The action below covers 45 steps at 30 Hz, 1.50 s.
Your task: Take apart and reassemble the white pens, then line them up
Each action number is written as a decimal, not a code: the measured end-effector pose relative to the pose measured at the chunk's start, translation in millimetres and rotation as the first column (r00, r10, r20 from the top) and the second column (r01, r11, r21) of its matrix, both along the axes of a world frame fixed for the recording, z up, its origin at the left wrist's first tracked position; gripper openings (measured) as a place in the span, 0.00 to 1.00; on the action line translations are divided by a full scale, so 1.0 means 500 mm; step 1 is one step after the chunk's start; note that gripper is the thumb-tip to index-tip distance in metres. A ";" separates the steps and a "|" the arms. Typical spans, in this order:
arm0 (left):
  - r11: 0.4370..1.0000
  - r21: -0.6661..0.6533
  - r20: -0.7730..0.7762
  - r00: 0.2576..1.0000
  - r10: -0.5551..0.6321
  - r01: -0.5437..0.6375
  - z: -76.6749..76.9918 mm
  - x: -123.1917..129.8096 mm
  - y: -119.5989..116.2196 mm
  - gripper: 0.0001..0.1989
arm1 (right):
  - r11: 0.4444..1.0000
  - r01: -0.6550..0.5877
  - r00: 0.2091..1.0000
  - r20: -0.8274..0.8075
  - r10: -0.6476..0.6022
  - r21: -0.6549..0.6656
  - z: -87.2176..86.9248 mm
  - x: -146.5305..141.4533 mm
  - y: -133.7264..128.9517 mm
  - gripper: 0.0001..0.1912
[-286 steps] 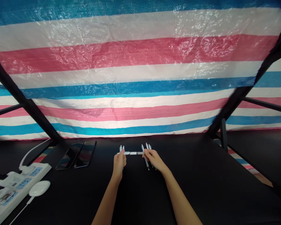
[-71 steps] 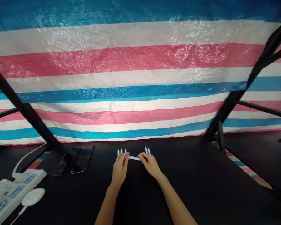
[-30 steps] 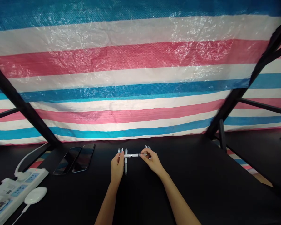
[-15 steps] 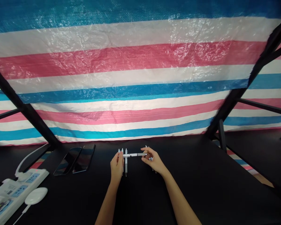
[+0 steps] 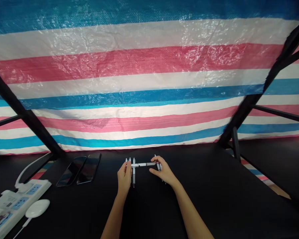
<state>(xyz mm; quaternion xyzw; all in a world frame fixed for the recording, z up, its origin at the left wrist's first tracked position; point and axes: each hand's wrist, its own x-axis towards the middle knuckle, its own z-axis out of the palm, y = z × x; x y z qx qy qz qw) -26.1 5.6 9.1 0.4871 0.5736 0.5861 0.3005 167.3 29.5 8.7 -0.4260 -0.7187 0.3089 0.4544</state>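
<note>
My left hand (image 5: 124,176) pinches a white pen (image 5: 142,164) with a grey grip section, held crosswise with its tip pointing right. Beneath and beside that hand several similar white pens lie side by side on the black table, the rightmost pen (image 5: 134,176) showing most clearly. At the tip end of the held pen is my right hand (image 5: 165,171), its thumb and index finger spread apart around the tip. Under the right hand lie more white pens (image 5: 158,167), mostly covered by the fingers.
Two dark phones (image 5: 72,171) lie on the black table (image 5: 149,205) to the left. A white power strip (image 5: 20,202) with plugs and a round white charger (image 5: 38,208) sit at the near left. Behind hangs a striped tarp (image 5: 149,122), flanked by black frame bars (image 5: 249,111).
My right thumb and fingers have parted slightly around the pen's tip, and the hand has shifted a little. My left hand keeps the pen in nearly the same place.
</note>
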 end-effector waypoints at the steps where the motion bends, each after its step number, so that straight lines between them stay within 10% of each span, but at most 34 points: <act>1: 1.000 0.004 -0.002 1.000 -0.002 0.002 0.002 0.001 -0.001 0.23 | 1.000 0.003 1.000 0.001 -0.003 0.002 -0.001 -0.001 0.000 0.17; 21: 1.000 0.022 -0.101 0.995 -0.003 0.005 0.002 0.000 -0.003 0.23 | 0.988 -0.131 0.990 0.044 0.135 -0.083 0.011 -0.013 -0.004 0.16; 45: 0.991 0.005 -0.078 0.988 0.137 -0.137 -0.017 -0.049 0.017 0.21 | 0.996 0.039 0.998 -0.047 -0.042 -0.081 0.000 0.027 0.012 0.10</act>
